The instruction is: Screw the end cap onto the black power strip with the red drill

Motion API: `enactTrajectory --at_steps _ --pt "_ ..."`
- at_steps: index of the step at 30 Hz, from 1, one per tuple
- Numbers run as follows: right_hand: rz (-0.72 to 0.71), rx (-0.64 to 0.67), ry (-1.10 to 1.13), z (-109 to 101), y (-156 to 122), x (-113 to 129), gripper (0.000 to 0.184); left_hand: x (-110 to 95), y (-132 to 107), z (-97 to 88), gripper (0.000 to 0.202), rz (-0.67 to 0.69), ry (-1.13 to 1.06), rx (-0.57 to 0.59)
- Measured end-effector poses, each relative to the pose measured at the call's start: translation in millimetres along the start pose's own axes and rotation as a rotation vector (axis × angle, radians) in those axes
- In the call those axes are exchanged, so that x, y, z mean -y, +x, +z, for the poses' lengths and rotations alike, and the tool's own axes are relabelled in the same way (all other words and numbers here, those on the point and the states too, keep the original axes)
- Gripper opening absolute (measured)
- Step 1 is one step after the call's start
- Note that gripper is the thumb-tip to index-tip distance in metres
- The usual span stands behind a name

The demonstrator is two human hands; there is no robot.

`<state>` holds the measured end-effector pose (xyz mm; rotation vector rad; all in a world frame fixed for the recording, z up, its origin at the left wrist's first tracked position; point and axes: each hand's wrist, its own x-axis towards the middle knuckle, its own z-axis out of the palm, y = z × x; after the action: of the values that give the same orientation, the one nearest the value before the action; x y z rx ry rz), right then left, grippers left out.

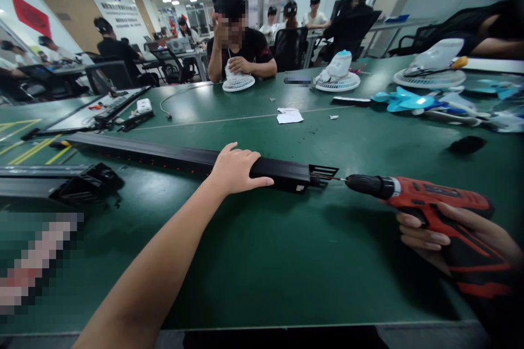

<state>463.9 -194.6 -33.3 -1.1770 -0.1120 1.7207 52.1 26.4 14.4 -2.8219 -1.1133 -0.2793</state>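
Note:
A long black bar-shaped housing (180,159) lies across the green table, a slotted bracket (323,170) sticking out of its right end. My left hand (237,168) is wrapped over the top of the housing near that end, thumb along the front side. In my right hand (429,234) is a red and black cordless drill (434,193), held by its handle. The drill's thin bit (336,178) points left and reaches the bracket end of the housing. Whether the tip sits in a screw is too small to tell.
More black housing parts (53,182) lie at the left. Across the table (286,262), a person (241,38) handles a white fan part (238,83). White fan assemblies (339,73) and blue fan blades (405,101) are at the back right. Paper scraps (290,115) lie behind the housing.

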Motion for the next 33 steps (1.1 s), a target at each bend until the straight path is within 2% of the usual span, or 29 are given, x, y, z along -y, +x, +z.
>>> enactTrajectory --at_steps 8,17,27,33 --pt "0.005 -0.024 0.054 2.2 -0.1 -0.4 0.042 -0.5 0.5 -1.0 0.086 0.003 0.013 0.022" --pt "-0.012 -0.044 0.008 6.9 -3.8 0.1 0.045 -2.2 -1.0 -0.4 0.079 -0.009 0.035 -0.004" --pt "-0.02 -0.016 -0.021 1.1 -1.3 -0.2 0.043 -4.5 -2.4 2.3 0.083 -0.033 0.045 -0.016" --pt "0.0 -0.039 0.024 7.8 -3.0 0.1 0.043 -5.6 -3.5 2.7 0.079 -0.032 0.038 -0.034"
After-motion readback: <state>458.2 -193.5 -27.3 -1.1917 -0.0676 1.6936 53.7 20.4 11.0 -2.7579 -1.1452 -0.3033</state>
